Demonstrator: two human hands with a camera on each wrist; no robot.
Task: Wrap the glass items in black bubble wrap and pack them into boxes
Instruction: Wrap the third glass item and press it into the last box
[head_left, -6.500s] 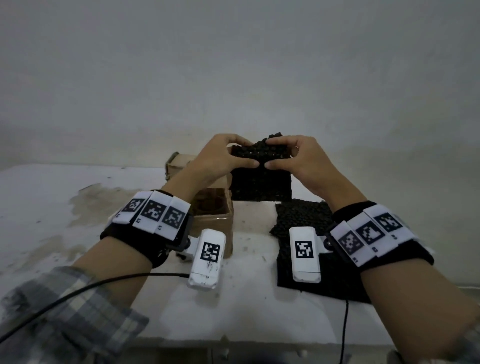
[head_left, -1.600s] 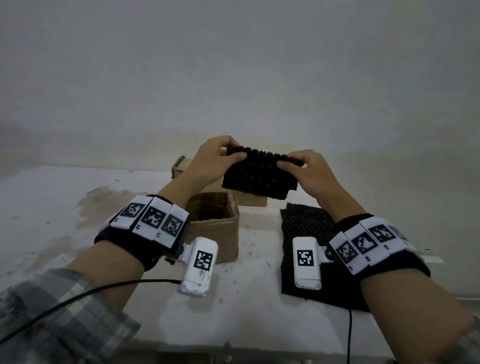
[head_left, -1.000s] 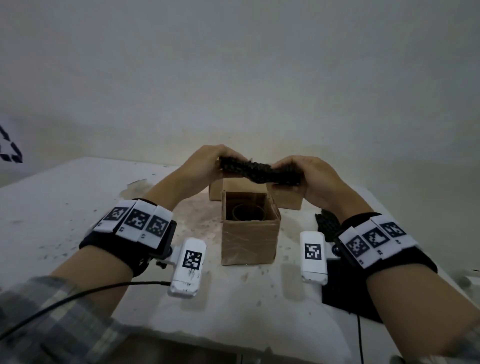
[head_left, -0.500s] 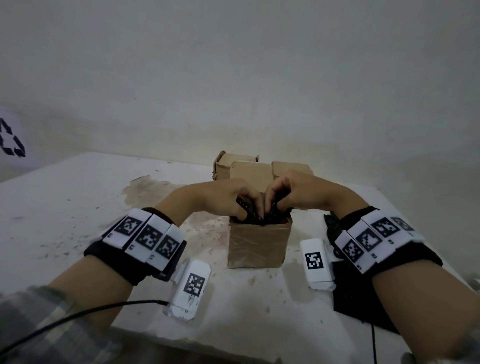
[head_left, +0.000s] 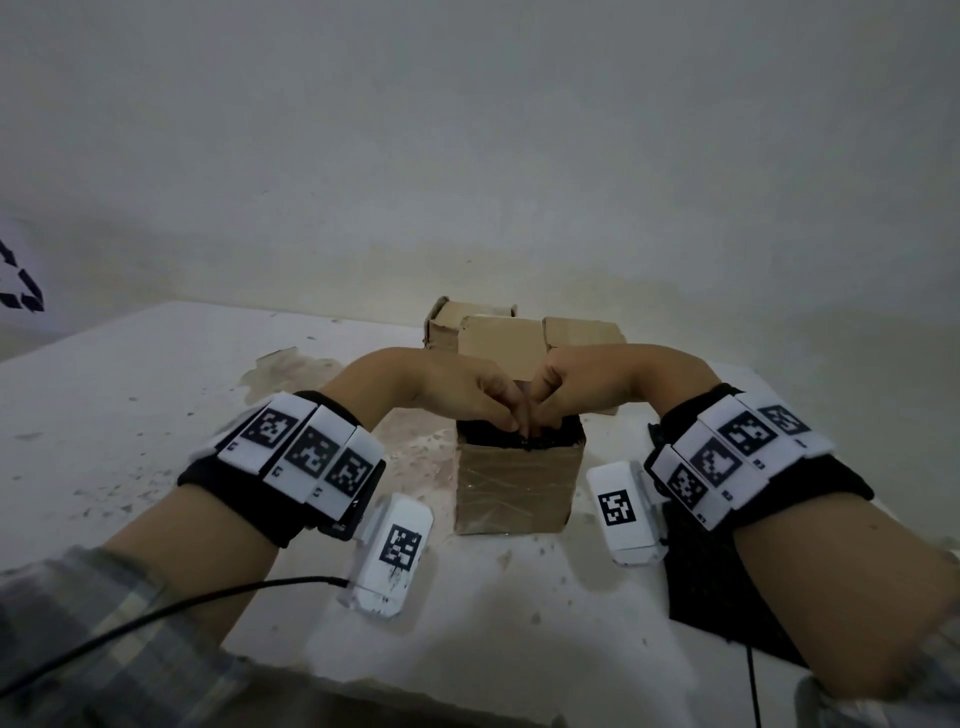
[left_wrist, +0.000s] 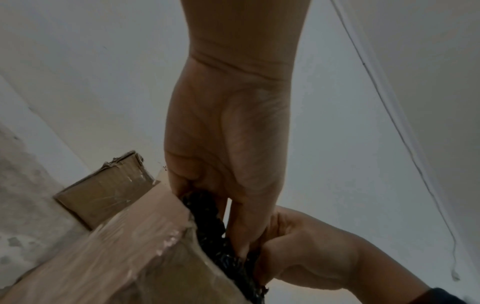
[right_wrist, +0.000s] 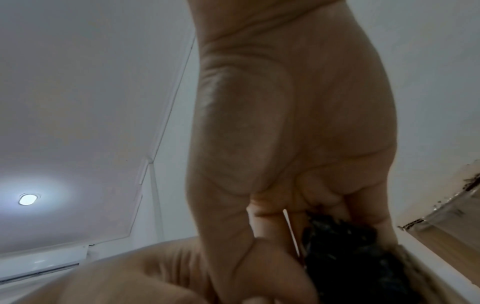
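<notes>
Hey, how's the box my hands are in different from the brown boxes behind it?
The near box is open at the top, with black bubble wrap showing at its rim; the boxes behind look closed. Both hands, left hand and right hand, reach into the near box; the boxes behind are untouched. All are brown cardboard on the same white table.

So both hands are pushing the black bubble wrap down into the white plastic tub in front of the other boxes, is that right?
Not quite. The container is a brown cardboard box, not a white plastic tub, as the head view shows. The rest holds: the left hand and right hand push the black bubble wrap down into it, in front of the other boxes.
</notes>
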